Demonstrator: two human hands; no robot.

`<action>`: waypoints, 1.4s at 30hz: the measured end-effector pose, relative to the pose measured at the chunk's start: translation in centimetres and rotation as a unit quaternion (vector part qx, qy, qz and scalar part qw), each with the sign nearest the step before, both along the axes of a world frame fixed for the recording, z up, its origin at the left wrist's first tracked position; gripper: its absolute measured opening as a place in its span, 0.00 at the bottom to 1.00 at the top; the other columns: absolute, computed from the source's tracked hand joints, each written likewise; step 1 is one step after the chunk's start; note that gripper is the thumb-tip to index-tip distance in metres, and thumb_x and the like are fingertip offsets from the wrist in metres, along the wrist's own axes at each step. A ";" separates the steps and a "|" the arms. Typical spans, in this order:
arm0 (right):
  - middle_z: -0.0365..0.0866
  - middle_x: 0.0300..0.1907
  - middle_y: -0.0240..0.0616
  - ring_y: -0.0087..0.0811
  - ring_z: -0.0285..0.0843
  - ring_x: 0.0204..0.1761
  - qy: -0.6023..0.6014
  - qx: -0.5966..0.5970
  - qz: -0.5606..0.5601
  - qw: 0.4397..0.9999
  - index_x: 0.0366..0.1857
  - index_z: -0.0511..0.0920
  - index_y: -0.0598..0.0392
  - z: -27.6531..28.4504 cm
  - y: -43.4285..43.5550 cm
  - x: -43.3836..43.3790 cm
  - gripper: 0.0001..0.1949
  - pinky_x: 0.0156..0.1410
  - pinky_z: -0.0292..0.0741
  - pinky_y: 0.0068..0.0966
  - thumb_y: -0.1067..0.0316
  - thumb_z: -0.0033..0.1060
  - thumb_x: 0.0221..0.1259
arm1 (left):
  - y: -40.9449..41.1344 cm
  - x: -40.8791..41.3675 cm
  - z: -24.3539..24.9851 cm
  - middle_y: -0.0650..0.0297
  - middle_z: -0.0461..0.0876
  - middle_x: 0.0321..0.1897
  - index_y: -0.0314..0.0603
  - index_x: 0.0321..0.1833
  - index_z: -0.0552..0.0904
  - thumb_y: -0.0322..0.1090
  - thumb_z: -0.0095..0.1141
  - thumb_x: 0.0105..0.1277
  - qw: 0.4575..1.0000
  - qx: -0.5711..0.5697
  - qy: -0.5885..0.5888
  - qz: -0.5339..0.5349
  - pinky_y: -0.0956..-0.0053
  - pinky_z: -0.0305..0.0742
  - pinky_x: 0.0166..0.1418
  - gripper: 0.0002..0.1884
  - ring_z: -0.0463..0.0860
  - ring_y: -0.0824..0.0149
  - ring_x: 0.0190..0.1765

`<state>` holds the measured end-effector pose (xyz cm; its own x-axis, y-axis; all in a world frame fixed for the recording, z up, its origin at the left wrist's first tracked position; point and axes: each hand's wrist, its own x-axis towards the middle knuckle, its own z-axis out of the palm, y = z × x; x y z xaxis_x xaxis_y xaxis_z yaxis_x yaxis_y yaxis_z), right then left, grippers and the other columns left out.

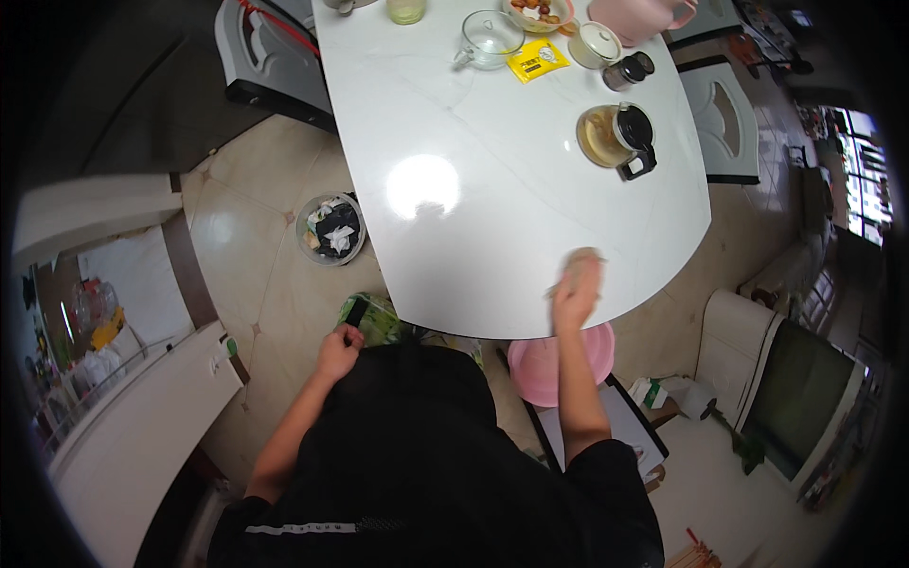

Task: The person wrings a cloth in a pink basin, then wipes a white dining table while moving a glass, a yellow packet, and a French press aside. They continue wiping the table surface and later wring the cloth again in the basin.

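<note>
On the white marble-look table (490, 234), my right hand (577, 295) presses flat on a beige cloth (588, 257) near the rounded front edge. Both hand and cloth are blurred. My left hand (341, 351) hangs low beside my body, left of the table, with its fingers curled. A short black strip (356, 311) lies right by its fingertips, over a green patterned item (380, 321); whether the fingers grip the strip cannot be told. Farther up the table, a glass teapot (602, 136) with a black lid and handle holds amber liquid and pieces.
At the table's far end are a clear glass jug (491, 42), yellow packet (537, 60), lidded pot (595, 45), bowl of fruit (540, 15), dark-lidded jar (622, 74) and pink pitcher (632, 20). A waste bin (302, 226) stands left; a pink basin (529, 373) sits below the edge.
</note>
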<state>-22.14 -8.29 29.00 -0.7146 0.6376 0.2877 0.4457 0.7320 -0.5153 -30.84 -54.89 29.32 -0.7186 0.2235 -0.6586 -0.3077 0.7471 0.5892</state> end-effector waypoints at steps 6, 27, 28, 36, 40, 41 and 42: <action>0.77 0.60 0.51 0.52 0.71 0.65 0.082 0.029 -0.065 0.994 0.55 0.79 0.62 -3.3 -0.7 -12.9 0.17 0.73 0.65 0.45 0.70 0.58 0.63 | 2.3 0.5 2.4 0.58 0.83 0.27 0.36 0.40 0.81 0.37 0.63 0.68 0.999 -0.014 0.040 0.012 0.66 0.78 0.42 0.10 0.82 0.61 0.32; 0.78 0.60 0.50 0.54 0.71 0.66 -0.010 0.072 0.153 0.986 0.57 0.78 0.58 -2.4 -12.1 -24.3 0.19 0.72 0.66 0.49 0.76 0.56 0.61 | 2.4 -1.9 0.2 0.58 0.83 0.27 0.36 0.39 0.81 0.35 0.65 0.67 0.997 0.015 0.052 0.064 0.66 0.79 0.40 0.09 0.82 0.62 0.31; 0.77 0.62 0.50 0.53 0.71 0.67 -0.001 -0.001 0.246 0.969 0.57 0.78 0.56 -2.9 -15.4 -23.9 0.21 0.72 0.67 0.50 0.77 0.56 0.57 | 2.6 -2.4 0.5 0.57 0.83 0.27 0.36 0.39 0.81 0.35 0.65 0.67 0.997 0.019 0.044 0.059 0.66 0.79 0.41 0.09 0.83 0.61 0.31; 0.75 0.65 0.53 0.57 0.66 0.73 -0.073 -0.035 0.345 0.935 0.57 0.79 0.62 0.9 -8.9 -11.0 0.24 0.78 0.61 0.54 0.75 0.57 0.52 | -0.3 -5.8 -0.6 0.56 0.86 0.30 0.40 0.41 0.84 0.38 0.65 0.67 0.997 -0.030 -0.052 0.040 0.64 0.80 0.43 0.09 0.86 0.55 0.35; 0.67 0.72 0.60 0.58 0.63 0.74 -0.045 0.031 -0.083 0.995 0.67 0.70 0.68 -2.0 -5.0 -19.2 0.25 0.79 0.61 0.42 0.68 0.59 0.69 | -3.8 -6.8 -1.9 0.56 0.87 0.31 0.40 0.41 0.84 0.38 0.65 0.67 0.998 -0.032 -0.044 0.022 0.64 0.80 0.43 0.09 0.87 0.56 0.35; 0.71 0.69 0.57 0.57 0.66 0.72 0.006 0.013 -0.096 0.995 0.63 0.74 0.68 -1.9 -6.6 -23.3 0.21 0.77 0.64 0.42 0.70 0.58 0.68 | -4.7 -7.2 -2.1 0.56 0.87 0.31 0.40 0.41 0.84 0.38 0.65 0.67 0.999 -0.031 -0.034 0.030 0.64 0.80 0.43 0.09 0.87 0.56 0.35; 0.74 0.63 0.53 0.56 0.69 0.68 0.028 -0.016 -0.004 0.999 0.57 0.76 0.66 -2.0 -8.0 -26.4 0.17 0.74 0.66 0.43 0.72 0.56 0.66 | -5.3 -7.9 -2.1 0.56 0.87 0.31 0.40 0.41 0.84 0.38 0.64 0.67 0.997 -0.030 -0.049 0.043 0.64 0.80 0.43 0.09 0.87 0.57 0.35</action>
